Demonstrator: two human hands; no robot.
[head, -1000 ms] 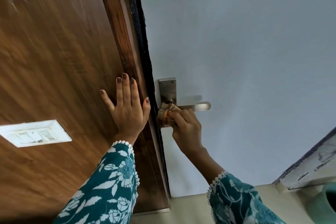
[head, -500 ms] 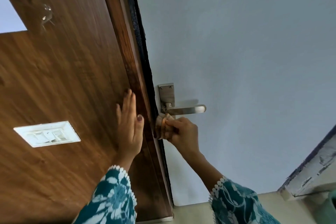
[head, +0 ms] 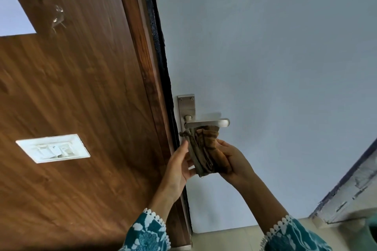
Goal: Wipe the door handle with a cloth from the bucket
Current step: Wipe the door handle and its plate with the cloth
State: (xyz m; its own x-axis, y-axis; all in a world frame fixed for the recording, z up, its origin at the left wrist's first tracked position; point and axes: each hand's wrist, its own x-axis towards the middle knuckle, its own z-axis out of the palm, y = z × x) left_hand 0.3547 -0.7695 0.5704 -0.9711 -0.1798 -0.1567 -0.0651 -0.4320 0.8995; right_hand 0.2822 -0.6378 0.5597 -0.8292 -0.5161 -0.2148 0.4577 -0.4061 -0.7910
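A steel lever door handle (head: 208,123) juts to the right from its tall backplate (head: 186,106) on the pale blue door. Just under the lever hangs a crumpled brown cloth (head: 206,150). My right hand (head: 232,161) cups the cloth from the right and below. My left hand (head: 179,165) grips the cloth's left edge with fingers and thumb. The cloth's top touches the underside of the lever. The bucket is mostly out of view.
A dark wood panel (head: 81,98) fills the left, carrying a white switch plate (head: 53,148) and a clear hook (head: 57,16). A black seal strip (head: 161,57) runs between the wood and the door. A chipped frame (head: 350,191) and a green rim (head: 372,230) sit at the lower right.
My left hand left the wood panel and came across to take hold of the cloth. My right hand dropped from the handle's base to below the lever, and the cloth has opened out.
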